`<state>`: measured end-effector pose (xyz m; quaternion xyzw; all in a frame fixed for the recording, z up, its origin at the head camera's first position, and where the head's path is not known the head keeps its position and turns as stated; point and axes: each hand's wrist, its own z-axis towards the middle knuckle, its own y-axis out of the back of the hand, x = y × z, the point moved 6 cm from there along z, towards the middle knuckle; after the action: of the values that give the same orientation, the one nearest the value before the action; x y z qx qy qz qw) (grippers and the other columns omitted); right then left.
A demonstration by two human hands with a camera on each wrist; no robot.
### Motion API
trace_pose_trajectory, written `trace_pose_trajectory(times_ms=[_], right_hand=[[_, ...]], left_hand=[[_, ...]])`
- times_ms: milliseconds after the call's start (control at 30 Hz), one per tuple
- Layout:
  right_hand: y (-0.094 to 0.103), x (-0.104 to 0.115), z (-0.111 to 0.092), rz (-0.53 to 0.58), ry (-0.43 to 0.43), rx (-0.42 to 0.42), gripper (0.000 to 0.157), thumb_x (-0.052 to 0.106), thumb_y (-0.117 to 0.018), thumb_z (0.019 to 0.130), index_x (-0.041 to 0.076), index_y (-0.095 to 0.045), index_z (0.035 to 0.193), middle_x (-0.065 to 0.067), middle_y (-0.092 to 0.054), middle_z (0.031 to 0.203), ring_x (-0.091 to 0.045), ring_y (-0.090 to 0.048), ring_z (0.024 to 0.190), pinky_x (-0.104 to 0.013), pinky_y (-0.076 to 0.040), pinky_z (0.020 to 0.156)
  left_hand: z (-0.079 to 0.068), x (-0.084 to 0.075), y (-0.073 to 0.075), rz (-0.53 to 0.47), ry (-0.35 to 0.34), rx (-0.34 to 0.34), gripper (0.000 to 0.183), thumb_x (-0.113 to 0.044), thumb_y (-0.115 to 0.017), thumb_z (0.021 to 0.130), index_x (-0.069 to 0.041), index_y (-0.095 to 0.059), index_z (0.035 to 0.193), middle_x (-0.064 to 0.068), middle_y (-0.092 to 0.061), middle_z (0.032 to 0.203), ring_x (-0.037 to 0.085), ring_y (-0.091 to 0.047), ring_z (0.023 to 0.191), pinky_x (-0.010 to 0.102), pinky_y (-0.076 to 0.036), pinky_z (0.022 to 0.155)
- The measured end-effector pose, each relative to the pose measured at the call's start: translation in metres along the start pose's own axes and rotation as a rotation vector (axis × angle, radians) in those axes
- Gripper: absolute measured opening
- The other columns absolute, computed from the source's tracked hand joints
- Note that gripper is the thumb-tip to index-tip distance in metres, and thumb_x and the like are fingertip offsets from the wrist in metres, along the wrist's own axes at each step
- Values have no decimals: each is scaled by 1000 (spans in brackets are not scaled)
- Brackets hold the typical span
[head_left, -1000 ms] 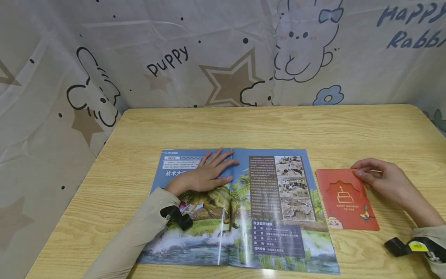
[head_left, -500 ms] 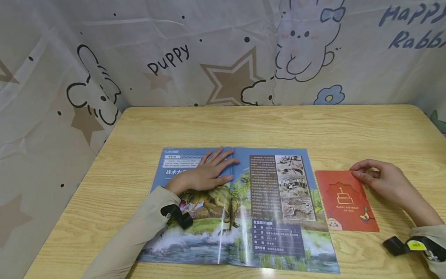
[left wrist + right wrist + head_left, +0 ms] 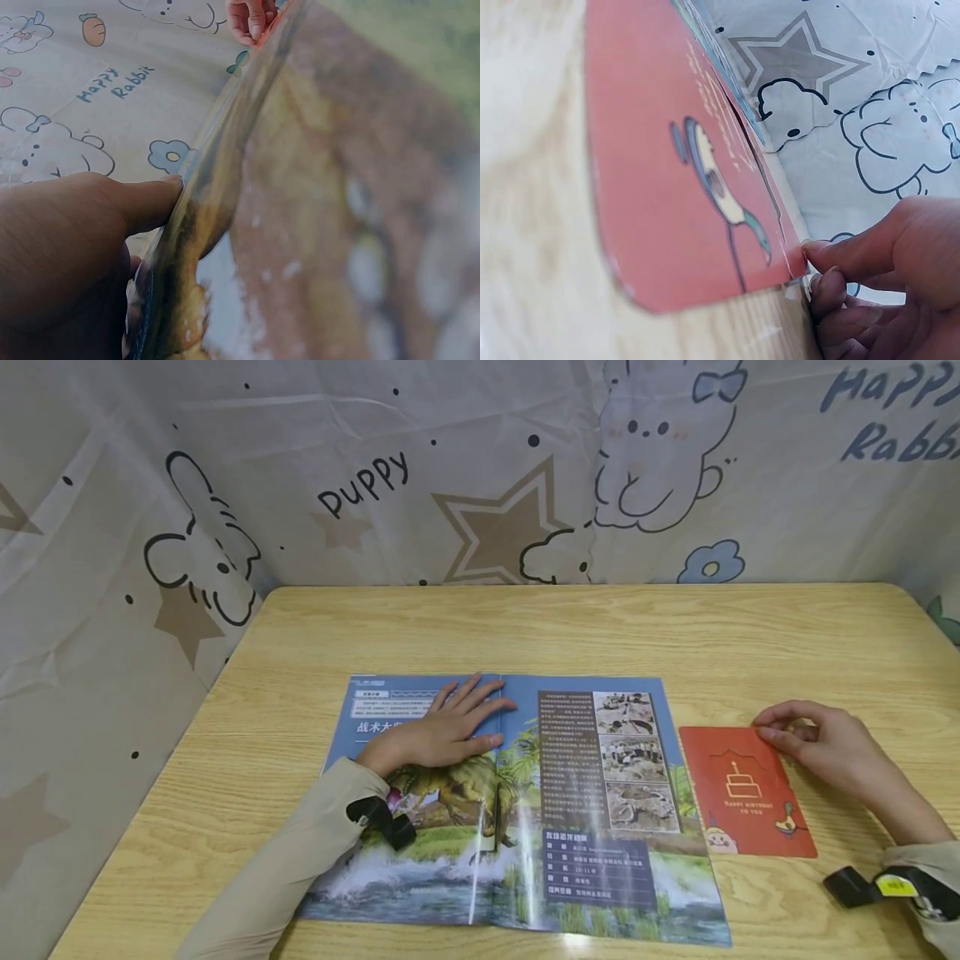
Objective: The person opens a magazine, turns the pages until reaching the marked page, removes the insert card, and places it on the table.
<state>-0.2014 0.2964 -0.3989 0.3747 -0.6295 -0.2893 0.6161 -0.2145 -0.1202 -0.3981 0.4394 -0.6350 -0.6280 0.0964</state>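
Observation:
An open magazine with a dinosaur picture and several photos lies flat on the wooden table. My left hand rests on its left page with fingers spread, the tips reaching the centre fold. To the right of the magazine lies a red birthday card with a gold cake on its front. My right hand pinches the card's upper right corner between thumb and fingers. In the right wrist view the thumb sits on the edge of the card. The left wrist view shows the thumb on the magazine.
The wooden table stretches behind the magazine to a cloth backdrop printed with stars and cartoon animals. Both wrists wear black camera straps. The card's left edge is very close to the magazine's right edge.
Both hands and the magazine stay nearly in place, and the card has barely shifted. The whole head view drifts very slightly.

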Motion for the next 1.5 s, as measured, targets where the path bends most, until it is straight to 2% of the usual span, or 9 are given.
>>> trace_pose_trajectory(times_ms=[167,400,600,933,1167,1500], right_hand=[[-1,1,-1,6,-2,3,26,16,-61,95,-2,-61,114,-22,-58,104,-8,-47,65,-21,-39,52],[-1,1,1,-13,2,8,37,30,-66,92,1,-62,114,-20,-58,106,-10,-50,68,-21,-41,54],[-1,0,1,-15,1,9,40,32,-68,90,1,-61,114,-21,-57,107,-10,-50,67,-22,-41,53],[0,0,1,-14,-20,15,38,25,-69,90,-2,-60,115,-19,-55,104,-8,-48,67,-22,-40,52],[-2,-1,0,-32,-11,15,37,28,-68,91,-2,-62,113,-18,-59,100,-6,-47,66,-22,-38,54],[-1,-1,1,-42,3,-30,30,27,-65,93,1,-63,107,-15,-59,96,-9,-47,64,-23,-37,51]], left_hand=[[0,0,0,2,1,1,52,-39,-39,104,-20,-29,151,10,-6,162,35,9,148,58,3,116],[1,0,0,-3,2,3,52,-39,-39,104,-21,-29,151,10,-6,162,34,9,148,58,2,116],[0,0,0,-5,5,3,51,-39,-39,104,-21,-29,151,10,-6,162,34,9,148,58,3,116],[0,-1,0,-1,1,0,52,-39,-39,103,-22,-28,151,9,-4,162,34,9,148,58,3,116],[0,0,-3,4,-2,13,52,-39,-39,104,-21,-27,151,10,-4,162,34,10,148,58,3,116],[1,1,-2,5,1,7,52,-39,-38,104,-22,-27,151,9,-4,162,34,9,148,57,3,116]])
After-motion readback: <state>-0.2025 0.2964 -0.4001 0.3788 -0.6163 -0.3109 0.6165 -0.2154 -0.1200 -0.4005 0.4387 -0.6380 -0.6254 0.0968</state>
